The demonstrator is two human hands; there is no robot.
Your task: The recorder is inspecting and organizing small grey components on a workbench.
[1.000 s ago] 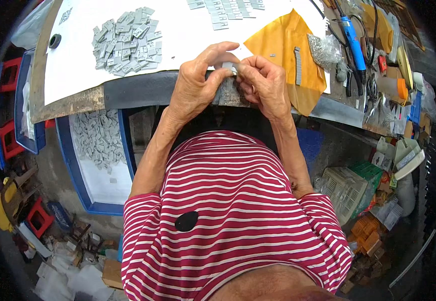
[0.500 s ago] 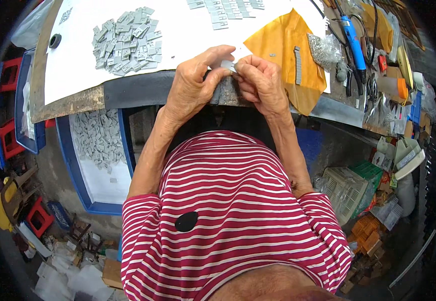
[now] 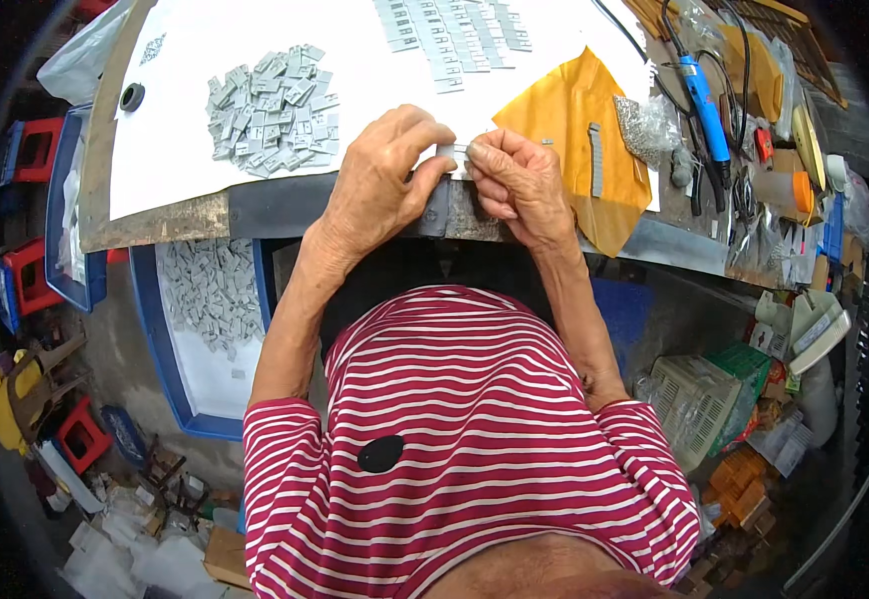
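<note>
Between our two hands, just above the front edge of the tabletop point(image 3: 155, 229), we hold a small grey piece point(image 3: 459, 153), mostly hidden by the fingers. Our left hand point(image 3: 382, 172) is clamped on its left end, thumb below and fingers curled over. Our right hand point(image 3: 524, 185) pinches at its right end with thumb and forefinger, the other fingers folded in; we cannot tell whether a second part sits in that pinch. The hands are close together, with only the piece bridging them.

Beyond them we see white paper point(image 3: 160, 175) covering much of the tabletop. On it, left of our left hand, lies a loose heap of grey pieces point(image 3: 275, 112), overlapping at all angles; farther up, rows of grey pieces point(image 3: 444, 45) lie side by side. A black ring point(image 3: 132, 97) rests near the paper's left edge.

Beside our right hand lies a yellow-orange sheet point(image 3: 559, 95), bearing a narrow grey strip point(image 3: 596, 165) and one tiny grey part point(image 3: 547, 142). A clear bag of small metal bits point(image 3: 644, 130) overlaps its right side, and a blue-handled tool point(image 3: 704, 105) lies farther right among dark cables.

Below the tabletop, to our left, a blue tray point(image 3: 210, 426) holds many more grey pieces point(image 3: 210, 290) on a white liner.
</note>
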